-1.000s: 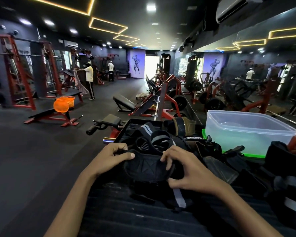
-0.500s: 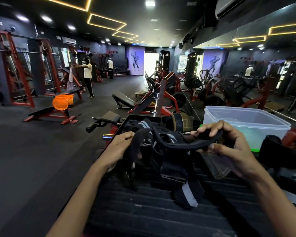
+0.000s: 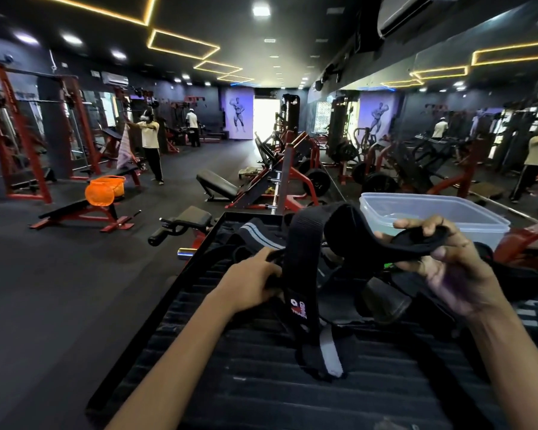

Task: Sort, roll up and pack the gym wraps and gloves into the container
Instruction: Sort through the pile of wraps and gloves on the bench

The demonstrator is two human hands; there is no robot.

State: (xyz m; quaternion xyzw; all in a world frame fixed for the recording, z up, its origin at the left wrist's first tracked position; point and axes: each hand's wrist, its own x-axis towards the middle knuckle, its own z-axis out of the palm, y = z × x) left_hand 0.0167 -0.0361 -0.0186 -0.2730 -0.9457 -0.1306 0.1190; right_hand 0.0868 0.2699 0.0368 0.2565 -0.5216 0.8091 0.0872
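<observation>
Black wrap (image 3: pixel 302 274) stretched between both hands, right hand (image 3: pixel 448 262) fingers clamped on its end, left hand (image 3: pixel 255 283) gripping its middle, clear container (image 3: pixel 466 212) behind

A dark gym floor lined with red-framed machines

An orange basket (image 3: pixel 104 190) sits on a red flat bench (image 3: pixel 81 211) at left, near a red power rack (image 3: pixel 19 131). A person in a pale shirt (image 3: pixel 149 144) stands beside it, another (image 3: pixel 193 127) farther back. A black incline bench (image 3: pixel 216 186) lies mid-floor before a bodybuilder mural (image 3: pixel 238 114). The right wall looks like a mirror (image 3: pixel 466 125).
</observation>
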